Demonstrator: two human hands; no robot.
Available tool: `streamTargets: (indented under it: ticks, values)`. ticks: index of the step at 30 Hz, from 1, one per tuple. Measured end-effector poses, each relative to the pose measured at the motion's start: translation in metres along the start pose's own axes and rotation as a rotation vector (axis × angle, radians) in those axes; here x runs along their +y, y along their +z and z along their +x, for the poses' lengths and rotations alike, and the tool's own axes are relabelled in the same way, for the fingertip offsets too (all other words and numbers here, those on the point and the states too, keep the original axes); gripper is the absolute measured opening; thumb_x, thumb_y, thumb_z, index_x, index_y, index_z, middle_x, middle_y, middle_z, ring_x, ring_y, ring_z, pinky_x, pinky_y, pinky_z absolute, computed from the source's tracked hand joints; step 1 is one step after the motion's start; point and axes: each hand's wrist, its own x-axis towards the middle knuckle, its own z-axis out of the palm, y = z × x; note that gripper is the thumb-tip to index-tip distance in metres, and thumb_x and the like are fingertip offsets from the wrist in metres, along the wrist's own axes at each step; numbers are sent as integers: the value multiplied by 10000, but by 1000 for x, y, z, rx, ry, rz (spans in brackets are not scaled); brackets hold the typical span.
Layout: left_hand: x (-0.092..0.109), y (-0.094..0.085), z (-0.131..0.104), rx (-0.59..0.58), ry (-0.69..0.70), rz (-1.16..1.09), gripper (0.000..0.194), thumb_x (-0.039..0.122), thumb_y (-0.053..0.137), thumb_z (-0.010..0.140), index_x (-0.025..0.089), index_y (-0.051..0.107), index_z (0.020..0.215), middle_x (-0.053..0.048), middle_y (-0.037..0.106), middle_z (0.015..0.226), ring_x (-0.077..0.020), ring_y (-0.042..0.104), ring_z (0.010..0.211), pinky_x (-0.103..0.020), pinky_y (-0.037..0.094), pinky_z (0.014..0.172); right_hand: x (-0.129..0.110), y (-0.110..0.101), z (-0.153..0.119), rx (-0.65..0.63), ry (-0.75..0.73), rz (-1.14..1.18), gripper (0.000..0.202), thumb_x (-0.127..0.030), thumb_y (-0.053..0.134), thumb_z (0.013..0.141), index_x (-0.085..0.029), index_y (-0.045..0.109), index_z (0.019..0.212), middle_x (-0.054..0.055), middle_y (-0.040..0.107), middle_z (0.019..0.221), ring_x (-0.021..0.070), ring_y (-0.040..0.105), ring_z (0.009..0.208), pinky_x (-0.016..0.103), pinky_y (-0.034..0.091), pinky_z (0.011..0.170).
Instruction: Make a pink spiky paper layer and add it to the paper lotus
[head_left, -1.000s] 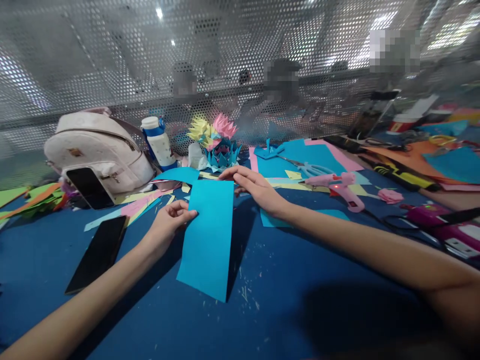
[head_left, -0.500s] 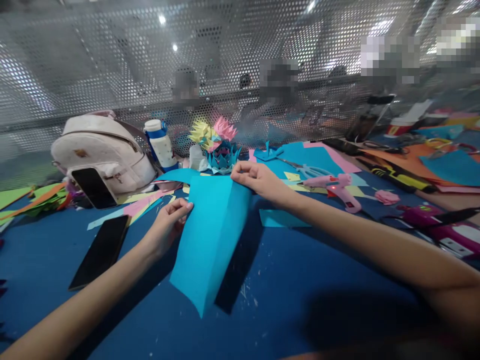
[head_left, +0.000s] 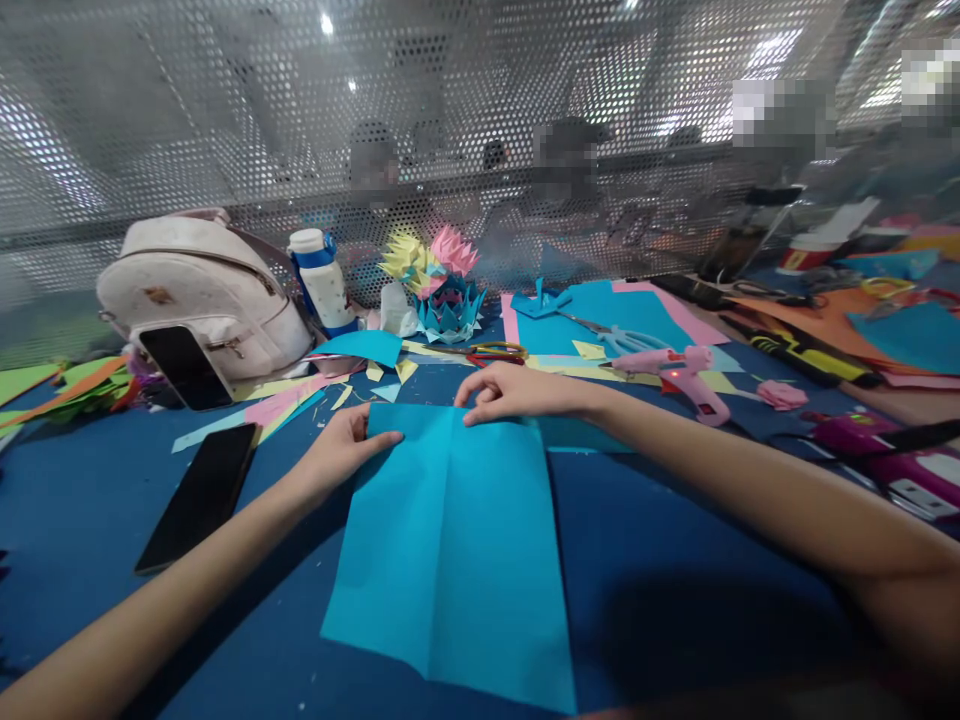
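Observation:
A sheet of blue paper (head_left: 450, 560) with a lengthwise crease down its middle lies spread over the blue table (head_left: 645, 560). My left hand (head_left: 349, 445) pinches its far left corner, thumb on top and fingers beneath. At the middle of the far edge, near the crease, my right hand (head_left: 502, 392) grips the paper between thumb and curled fingers. Part of another blue paper strip (head_left: 581, 437) shows under my right forearm. Just beyond my hands lie scissors with red and yellow handles (head_left: 499, 352) among paper scraps (head_left: 405, 370).
Left: a white backpack (head_left: 202, 290), a phone leaning on it (head_left: 186, 368), a phone lying flat (head_left: 199, 495) and a bottle (head_left: 319, 280). Behind stand folded paper flowers (head_left: 450, 310). Right: light-blue scissors (head_left: 634, 340), a pink glue gun (head_left: 679, 372) and a purple glue gun (head_left: 862, 445).
The blue sheet has come down toward the table and opened out flatter, its right half unfolding to the right. My right hand has lowered, uncovering the red and yellow scissors.

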Motion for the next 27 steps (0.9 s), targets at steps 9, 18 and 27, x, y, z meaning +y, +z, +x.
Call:
streamTargets:
  ticks: [9, 18, 27]
  values:
    - [2, -10, 0, -90, 52, 229, 297, 218, 808, 649, 188, 722, 932, -54, 722, 833, -251, 676, 803, -325, 543, 673, 5, -4, 2, 6, -65, -68, 304, -448, 647, 814, -148, 682, 779, 4, 616, 700, 116, 503, 616, 235, 341, 559]
    - [-14, -2, 5, -101, 212, 523, 229, 274, 765, 720, 199, 741, 935, -49, 732, 859, -195, 661, 793, -267, 503, 722, 5, 20, 8, -149, -154, 21, 248, -324, 631, 841, -128, 713, 971, 57, 705, 918, 148, 599, 789, 233, 446, 705]
    - [-21, 13, 1, -157, 147, 495, 135, 289, 711, 760, 158, 742, 773, -45, 709, 703, -161, 618, 645, -239, 447, 595, 0, 41, 5, -204, -135, 60, 197, -267, 608, 864, -123, 696, 965, 17, 641, 777, 106, 539, 671, 197, 393, 604]
